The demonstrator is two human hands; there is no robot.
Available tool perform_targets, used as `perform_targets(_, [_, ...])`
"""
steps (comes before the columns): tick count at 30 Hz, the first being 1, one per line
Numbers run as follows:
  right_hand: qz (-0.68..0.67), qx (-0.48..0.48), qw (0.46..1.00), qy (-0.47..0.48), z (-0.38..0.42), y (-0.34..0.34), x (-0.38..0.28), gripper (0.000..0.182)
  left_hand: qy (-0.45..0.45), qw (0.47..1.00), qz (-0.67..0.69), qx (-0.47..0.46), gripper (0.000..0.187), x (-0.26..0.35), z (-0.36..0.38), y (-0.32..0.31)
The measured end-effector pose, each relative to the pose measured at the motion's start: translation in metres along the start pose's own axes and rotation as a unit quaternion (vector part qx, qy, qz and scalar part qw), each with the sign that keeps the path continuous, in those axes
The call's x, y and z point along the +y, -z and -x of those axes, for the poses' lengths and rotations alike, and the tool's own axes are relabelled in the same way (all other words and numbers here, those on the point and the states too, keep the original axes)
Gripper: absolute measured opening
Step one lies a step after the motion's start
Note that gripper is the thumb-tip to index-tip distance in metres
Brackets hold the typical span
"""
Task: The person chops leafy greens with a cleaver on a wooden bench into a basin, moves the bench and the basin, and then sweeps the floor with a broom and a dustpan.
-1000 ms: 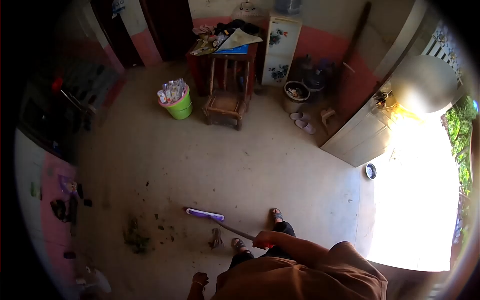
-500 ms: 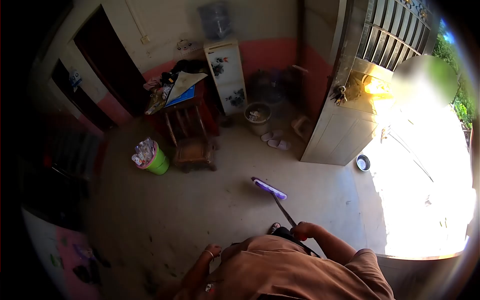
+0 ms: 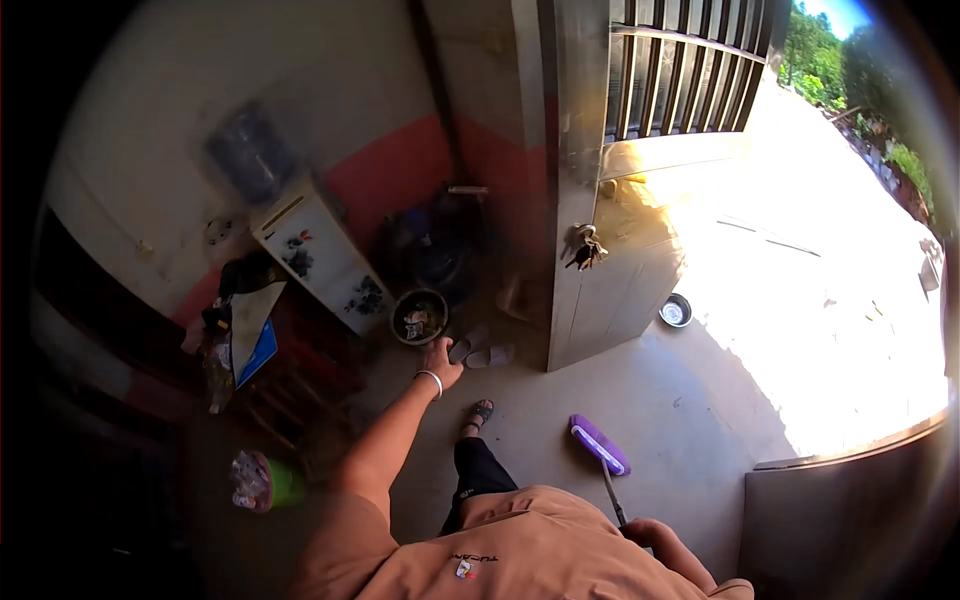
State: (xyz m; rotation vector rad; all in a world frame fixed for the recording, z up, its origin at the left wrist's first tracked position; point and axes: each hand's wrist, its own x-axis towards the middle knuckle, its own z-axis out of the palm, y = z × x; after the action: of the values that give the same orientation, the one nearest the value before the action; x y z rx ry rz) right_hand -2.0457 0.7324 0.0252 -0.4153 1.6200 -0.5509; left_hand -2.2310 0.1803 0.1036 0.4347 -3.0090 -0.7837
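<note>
My left hand, with a white bracelet on the wrist, is stretched out in front of me. Its fingers reach forward and overlap the near rim of a round bin with crumpled litter inside. In my right hand, low at my right side, is the handle of a broom. The broom's purple head rests on the floor ahead and to the right of my foot.
Pale slippers lie beside the bin. A metal door with hanging keys stands open onto bright ground, near a metal bowl. A white cabinet, a wooden chair and a green bin are on the left.
My view has turned right and come nearer to the doorway. My left arm has gone from my side to outstretched by the litter bin. The broom has moved along on my right.
</note>
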Motion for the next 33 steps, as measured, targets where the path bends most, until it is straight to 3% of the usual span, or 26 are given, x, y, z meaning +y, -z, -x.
perform_targets(2, [-0.077,0.044,0.995,-0.050,-0.033,-0.024,-0.001,0.024,-0.035,0.998,-0.060,-0.002,0.056,0.029,-0.090,0.030])
perform_targets(3, [-0.220,0.074,0.953,-0.196,-0.038,-0.026,-0.026,0.023,-0.063,0.996,-0.056,-0.006,0.058,0.025,-0.144,0.032])
perform_targets(4, [-0.363,0.088,0.868,-0.328,-0.044,-0.029,-0.059,0.021,-0.079,0.992,-0.094,-0.034,0.063,0.036,-0.191,0.046])
perform_targets(5, [-0.477,0.127,0.803,-0.335,-0.049,-0.033,-0.089,0.023,-0.110,0.983,-0.146,-0.032,0.068,0.029,-0.247,0.043])
perform_targets(6, [-0.524,0.134,0.771,-0.337,-0.062,-0.044,-0.122,0.023,-0.119,0.974,-0.189,-0.030,0.074,0.030,-0.296,0.045])
perform_targets(8, [-0.469,0.244,0.740,-0.416,-0.086,-0.037,-0.174,0.033,-0.127,0.965,-0.226,-0.036,0.082,0.038,-0.385,0.053])
perform_targets(9, [-0.493,0.244,0.715,-0.431,-0.103,-0.045,-0.193,0.033,-0.176,0.962,-0.204,-0.036,0.082,0.017,-0.445,0.045])
perform_targets(10, [-0.441,0.298,0.720,-0.446,-0.131,-0.055,-0.215,0.037,-0.221,0.956,-0.187,-0.038,0.083,0.002,-0.493,0.032])
perform_targets(11, [-0.382,0.356,0.720,-0.458,-0.154,-0.057,-0.232,0.041,-0.201,0.950,-0.236,-0.043,0.082,0.023,-0.503,0.041])
perform_targets(12, [-0.401,0.354,0.701,-0.471,-0.169,-0.058,-0.247,0.041,-0.179,0.941,-0.285,-0.045,0.081,0.045,-0.506,0.056])
perform_targets(14, [-0.403,0.339,0.728,-0.439,-0.186,-0.051,-0.280,0.045,-0.151,0.958,-0.238,-0.052,0.077,0.031,-0.564,0.027])
perform_targets(15, [-0.417,0.341,0.712,-0.451,-0.193,-0.049,-0.290,0.045,-0.162,0.958,-0.227,-0.066,0.076,0.017,-0.591,0.009])
perform_targets(17, [-0.432,0.280,0.777,-0.362,-0.203,-0.040,-0.301,0.046,-0.303,0.890,-0.312,-0.138,0.074,-0.025,-0.645,-0.041])
perform_targets(19, [-0.490,0.254,0.748,-0.370,-0.207,-0.019,-0.322,0.042,-0.432,0.800,-0.378,-0.175,0.071,-0.066,-0.687,-0.087])
perform_targets(20, [-0.539,0.227,0.724,-0.367,-0.207,-0.006,-0.335,0.038,-0.441,0.795,-0.375,-0.180,0.071,-0.084,-0.702,-0.106])
perform_targets(21, [-0.624,0.192,0.660,-0.371,-0.207,0.009,-0.351,0.037,-0.411,0.841,-0.305,-0.176,0.064,-0.100,-0.715,-0.121])
perform_targets(23, [-0.635,0.187,0.674,-0.327,-0.230,0.012,-0.358,0.036,-0.337,0.891,-0.241,-0.186,0.051,-0.082,-0.691,-0.108])
perform_targets(25, [-0.641,0.187,0.690,-0.279,-0.244,0.014,-0.369,0.036,-0.255,0.908,-0.253,-0.214,0.040,0.030,-0.559,-0.004])
perform_targets(27, [-0.788,0.198,0.550,-0.193,-0.261,0.017,-0.381,0.027,-0.328,0.853,-0.277,-0.297,0.030,0.025,-0.531,-0.004])
perform_targets(28, [-0.849,0.196,0.470,-0.143,-0.269,0.017,-0.388,0.023,-0.403,0.778,-0.351,-0.331,0.031,-0.004,-0.538,-0.034])
perform_targets(29, [-0.858,0.218,0.445,-0.134,-0.275,0.017,-0.393,0.016,-0.418,0.736,-0.373,-0.380,0.034,-0.008,-0.515,-0.028])
perform_targets(30, [-0.865,0.215,0.438,-0.120,-0.277,0.019,-0.399,0.016,-0.428,0.741,-0.362,-0.369,0.033,-0.031,-0.506,-0.033])
perform_targets(32, [-0.830,0.286,0.445,-0.176,-0.274,0.022,-0.409,0.012,-0.451,0.733,-0.365,-0.356,0.033,-0.044,-0.487,-0.029])
perform_targets(33, [-0.830,0.293,0.447,-0.157,-0.270,0.015,-0.407,0.011,-0.395,0.807,-0.278,-0.341,0.032,-0.041,-0.466,-0.016])
